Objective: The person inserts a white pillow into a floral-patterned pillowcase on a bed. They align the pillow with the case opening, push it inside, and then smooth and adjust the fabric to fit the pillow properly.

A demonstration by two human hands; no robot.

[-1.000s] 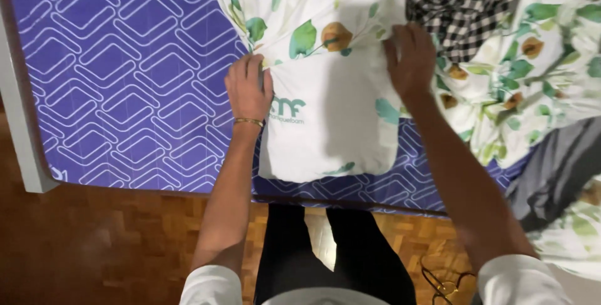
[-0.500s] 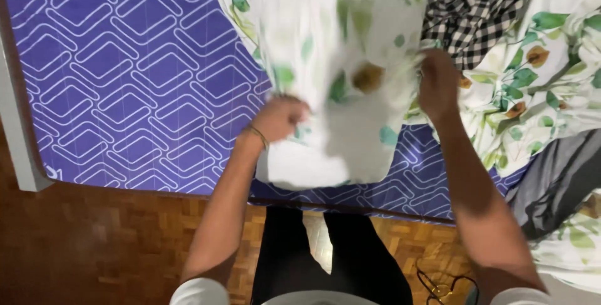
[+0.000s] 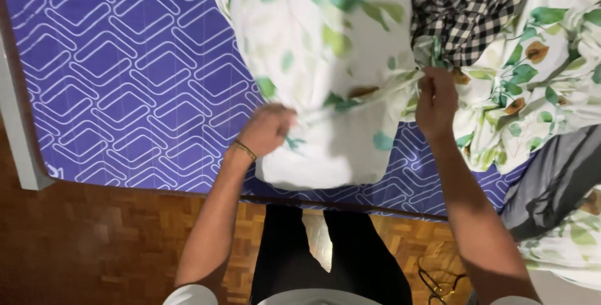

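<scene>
A white leaf-printed pillowcase (image 3: 332, 61) hangs blurred over the purple patterned mattress (image 3: 125, 73), stretched between your two hands along its lower fold. Your left hand (image 3: 268, 129), arm reaching forward with a thin bracelet (image 3: 245, 150) at the wrist, is closed on the fabric's left edge. Your right hand (image 3: 436, 101), raised a little higher, pinches the right edge beside a black-and-white checked cloth (image 3: 469, 10).
</scene>
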